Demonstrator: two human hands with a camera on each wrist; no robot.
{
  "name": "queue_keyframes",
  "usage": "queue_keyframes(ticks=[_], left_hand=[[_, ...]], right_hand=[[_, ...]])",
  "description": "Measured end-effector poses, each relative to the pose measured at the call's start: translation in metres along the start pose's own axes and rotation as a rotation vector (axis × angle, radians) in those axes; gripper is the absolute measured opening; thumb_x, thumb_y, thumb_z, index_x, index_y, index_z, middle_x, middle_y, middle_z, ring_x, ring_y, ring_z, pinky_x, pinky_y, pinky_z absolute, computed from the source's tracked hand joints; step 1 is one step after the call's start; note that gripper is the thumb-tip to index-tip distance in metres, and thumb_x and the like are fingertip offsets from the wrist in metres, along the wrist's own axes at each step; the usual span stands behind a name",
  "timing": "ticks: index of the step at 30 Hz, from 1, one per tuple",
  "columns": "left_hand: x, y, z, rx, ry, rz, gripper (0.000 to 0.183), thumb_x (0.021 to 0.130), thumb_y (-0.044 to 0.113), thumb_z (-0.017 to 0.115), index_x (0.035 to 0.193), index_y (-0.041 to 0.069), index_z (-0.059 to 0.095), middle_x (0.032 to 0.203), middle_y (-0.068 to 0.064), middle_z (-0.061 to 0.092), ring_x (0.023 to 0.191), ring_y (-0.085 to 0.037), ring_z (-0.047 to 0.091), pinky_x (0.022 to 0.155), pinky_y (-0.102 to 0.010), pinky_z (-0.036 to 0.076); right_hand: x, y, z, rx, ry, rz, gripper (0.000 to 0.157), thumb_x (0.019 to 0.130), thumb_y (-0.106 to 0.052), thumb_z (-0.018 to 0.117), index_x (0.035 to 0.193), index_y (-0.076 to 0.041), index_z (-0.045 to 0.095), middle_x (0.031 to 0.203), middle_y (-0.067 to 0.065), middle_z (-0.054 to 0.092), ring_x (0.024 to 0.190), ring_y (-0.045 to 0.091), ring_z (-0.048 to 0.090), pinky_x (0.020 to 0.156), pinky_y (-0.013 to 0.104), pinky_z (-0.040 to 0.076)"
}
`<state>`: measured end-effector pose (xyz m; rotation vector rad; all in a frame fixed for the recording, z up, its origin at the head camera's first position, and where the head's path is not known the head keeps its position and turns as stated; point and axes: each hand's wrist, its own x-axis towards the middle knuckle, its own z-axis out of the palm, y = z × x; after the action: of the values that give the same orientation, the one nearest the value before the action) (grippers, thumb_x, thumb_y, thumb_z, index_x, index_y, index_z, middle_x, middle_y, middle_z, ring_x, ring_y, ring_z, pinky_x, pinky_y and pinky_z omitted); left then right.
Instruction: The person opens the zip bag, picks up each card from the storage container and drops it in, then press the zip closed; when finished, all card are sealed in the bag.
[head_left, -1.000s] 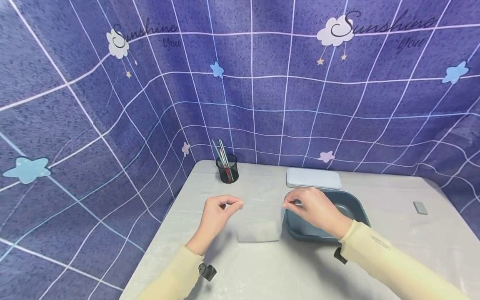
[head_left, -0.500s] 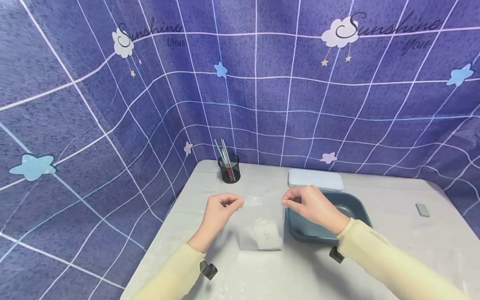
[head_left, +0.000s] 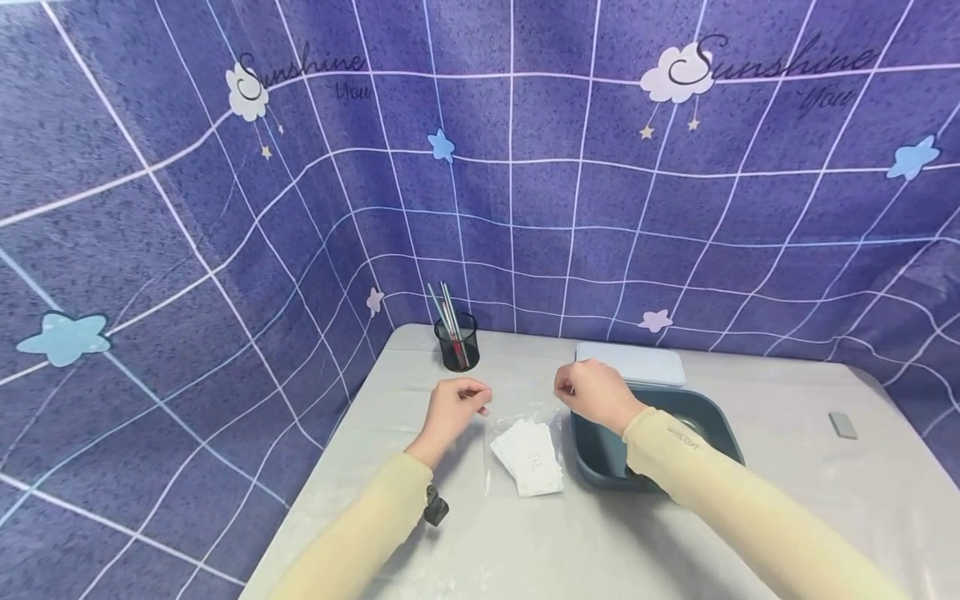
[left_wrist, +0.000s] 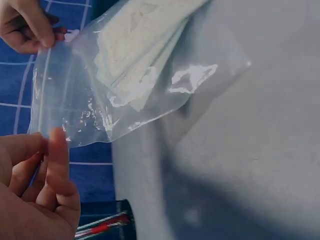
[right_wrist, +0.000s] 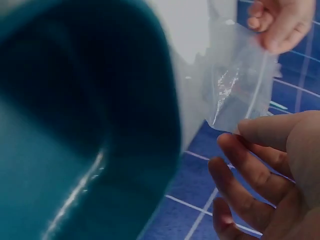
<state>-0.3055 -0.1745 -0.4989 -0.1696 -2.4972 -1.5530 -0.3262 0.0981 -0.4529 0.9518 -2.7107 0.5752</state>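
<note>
A clear zip bag (left_wrist: pixel 75 107) is stretched between my two hands by its zip edge. Inside it lie several flat white packets (head_left: pixel 534 458), fanned out; in the left wrist view they look pale green. My left hand (head_left: pixel 452 412) pinches one end of the edge between thumb and fingers. At the other end, my right hand (head_left: pixel 592 390) pinches the corner, its remaining fingers loosely curled in the right wrist view. A small pale pink bit (left_wrist: pixel 72 35) shows beside the right fingertips. The bag hangs over the table, left of a dark teal basin (head_left: pixel 705 408).
Behind the basin lies a pale blue flat case (head_left: pixel 630 364). A black mesh cup (head_left: pixel 458 350) of thin sticks stands at the back left. A small grey block (head_left: pixel 843 425) sits on the right of the table (head_left: pixel 787 392). A purple patterned curtain (head_left: pixel 540 192) hangs behind and at the left.
The bag has tipped so the packets inside now show broad and fanned. My left hand has moved slightly right, and my right hand has come left and up a little.
</note>
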Motion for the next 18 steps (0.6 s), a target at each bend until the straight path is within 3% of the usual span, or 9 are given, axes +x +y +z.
queue_keyframes(ticks=[5,13,18], left_hand=[[0.006,-0.014,0.008,0.0,-0.028,0.013,0.011,0.093,0.004,0.073,0.098,-0.005,0.078,0.081,-0.008,0.077,0.068,-0.021,0.075,0.067,-0.029,0.059],[0.018,-0.031,0.015,0.123,-0.018,-0.03,0.007,0.093,0.006,0.074,0.095,0.003,0.08,0.077,-0.002,0.075,0.069,-0.019,0.074,0.072,-0.029,0.056],[0.024,-0.04,0.016,0.154,-0.02,-0.036,0.008,0.093,0.006,0.073,0.094,0.003,0.08,0.074,-0.001,0.074,0.07,-0.018,0.074,0.075,-0.032,0.056]], right_hand=[[0.007,0.011,0.022,-0.102,-0.034,-0.015,0.022,0.085,-0.001,0.07,0.072,-0.018,0.07,0.07,-0.008,0.065,0.062,0.014,0.057,0.061,0.045,0.053],[0.016,0.013,0.038,-0.125,-0.135,0.05,0.029,0.082,0.001,0.064,0.064,-0.022,0.064,0.07,-0.006,0.063,0.064,0.019,0.053,0.066,0.054,0.048],[0.02,0.012,0.044,-0.114,-0.146,0.046,0.039,0.079,0.004,0.061,0.055,-0.022,0.045,0.058,-0.009,0.045,0.059,0.017,0.041,0.065,0.05,0.041]])
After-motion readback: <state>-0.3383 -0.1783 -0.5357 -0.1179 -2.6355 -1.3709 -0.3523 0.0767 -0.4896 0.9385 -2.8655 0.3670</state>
